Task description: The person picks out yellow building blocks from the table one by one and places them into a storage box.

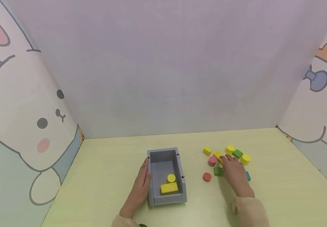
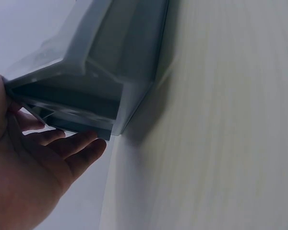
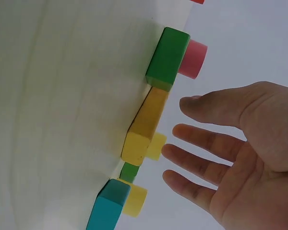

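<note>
A grey plastic box (image 1: 166,199) sits on the table with a yellow cylinder (image 1: 171,178) and a yellow rectangular block (image 1: 169,188) inside. My left hand (image 1: 140,186) rests against its left wall, fingers extended along the side; in the left wrist view the fingertips meet the box's outer side (image 2: 129,52). Over the loose blocks on the right, my right hand (image 1: 234,171) has spread, slightly bent fingers and nothing in them. Nearest to it are a long yellow block (image 3: 146,120), a green block (image 3: 167,58) and a pink cylinder (image 3: 194,59).
Around the right hand lie a small yellow block (image 1: 207,151), a red disc (image 1: 207,177), a teal block (image 1: 247,176), another green block (image 1: 237,153) and two yellow cylinders, one farther back (image 1: 230,149) and one right (image 1: 245,159). Pale walls enclose the table (image 1: 109,167).
</note>
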`<state>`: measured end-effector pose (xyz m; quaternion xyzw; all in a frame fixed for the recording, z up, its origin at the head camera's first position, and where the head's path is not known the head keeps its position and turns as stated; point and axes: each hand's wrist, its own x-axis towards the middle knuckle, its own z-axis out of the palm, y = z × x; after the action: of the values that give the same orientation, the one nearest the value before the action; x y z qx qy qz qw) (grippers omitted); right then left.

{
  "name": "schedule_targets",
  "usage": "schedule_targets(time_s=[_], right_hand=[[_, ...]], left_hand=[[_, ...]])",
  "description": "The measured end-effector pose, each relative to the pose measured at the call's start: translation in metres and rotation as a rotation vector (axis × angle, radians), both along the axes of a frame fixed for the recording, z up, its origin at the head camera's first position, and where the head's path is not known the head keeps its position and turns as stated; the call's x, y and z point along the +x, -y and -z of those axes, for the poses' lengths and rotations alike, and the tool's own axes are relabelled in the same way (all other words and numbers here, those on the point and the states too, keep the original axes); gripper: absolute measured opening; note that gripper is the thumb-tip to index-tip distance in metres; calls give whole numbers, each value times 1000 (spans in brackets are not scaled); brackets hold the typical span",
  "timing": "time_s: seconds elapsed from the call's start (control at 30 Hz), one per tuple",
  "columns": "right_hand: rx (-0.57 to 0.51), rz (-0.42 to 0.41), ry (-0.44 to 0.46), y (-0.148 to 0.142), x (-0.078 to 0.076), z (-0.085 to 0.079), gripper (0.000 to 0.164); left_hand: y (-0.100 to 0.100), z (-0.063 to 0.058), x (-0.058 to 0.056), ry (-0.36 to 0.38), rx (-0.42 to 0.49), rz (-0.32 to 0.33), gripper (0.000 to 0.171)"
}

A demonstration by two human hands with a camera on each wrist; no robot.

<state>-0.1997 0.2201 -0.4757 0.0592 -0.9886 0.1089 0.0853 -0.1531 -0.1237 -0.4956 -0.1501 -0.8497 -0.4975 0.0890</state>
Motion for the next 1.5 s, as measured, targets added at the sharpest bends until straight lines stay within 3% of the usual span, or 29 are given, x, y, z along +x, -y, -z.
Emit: schedule_targets(time_s=[0.5,0.6,0.8,0.9,1.5], right_hand=[[18,-18,-2,-10,-4,2,32],[9,-18,16,-12,-5,3,33],[-8,-27,31,-14,-6,5,31],[-19,-35,28,-16,-6,7,30],[-58,-40,81,-18,-4,5,32]], left_hand=[[-1,1,0,-12,-7,0,48],[-3,-6,3,-3,7,1,48],[-7,-33,15,12,21,15,47],[-8,-37,17,11,23,15,47],[-7,-37,18,35,32,12,47]])
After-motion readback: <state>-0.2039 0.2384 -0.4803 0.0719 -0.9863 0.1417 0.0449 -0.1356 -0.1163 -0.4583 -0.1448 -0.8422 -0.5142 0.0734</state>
